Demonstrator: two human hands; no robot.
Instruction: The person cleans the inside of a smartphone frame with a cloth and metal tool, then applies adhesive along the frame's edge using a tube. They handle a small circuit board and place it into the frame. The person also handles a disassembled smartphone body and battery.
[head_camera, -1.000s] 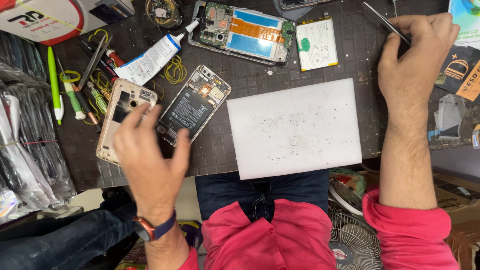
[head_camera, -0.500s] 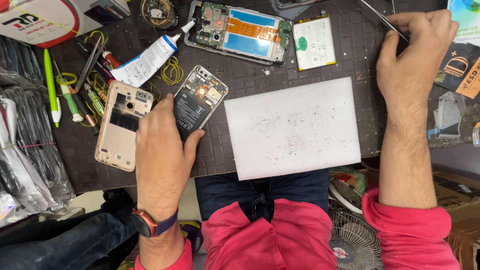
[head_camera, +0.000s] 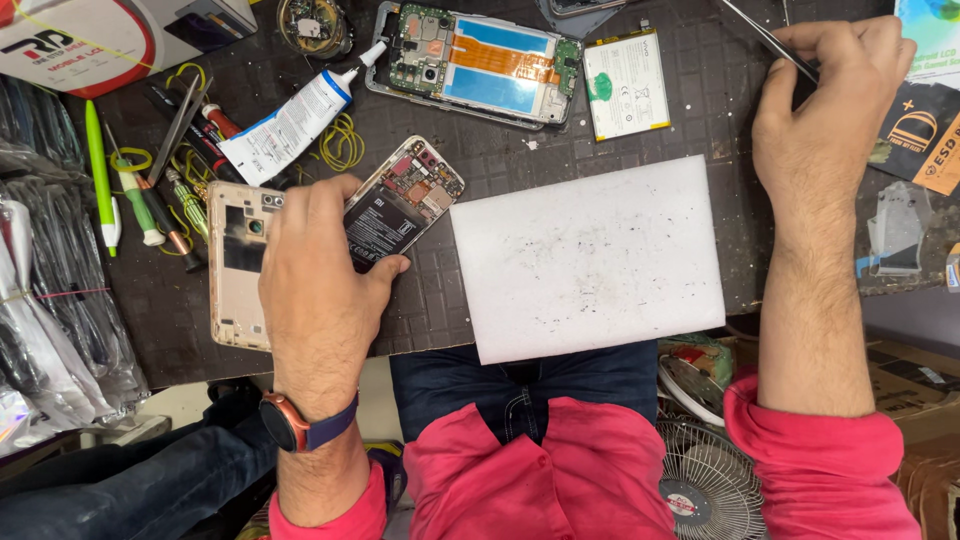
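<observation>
The left hand (head_camera: 320, 290) lies on the opened phone (head_camera: 400, 200), fingers curled around its lower end and holding it. That phone sits just left of the white pad (head_camera: 590, 260). Its gold back cover (head_camera: 235, 265) is already off and lies further left of the pad. The right hand (head_camera: 820, 110), up past the pad's right corner, pinches thin tweezers (head_camera: 765, 40); I can't quite see the tips. The phone's insides still look in place, so most work is left.
</observation>
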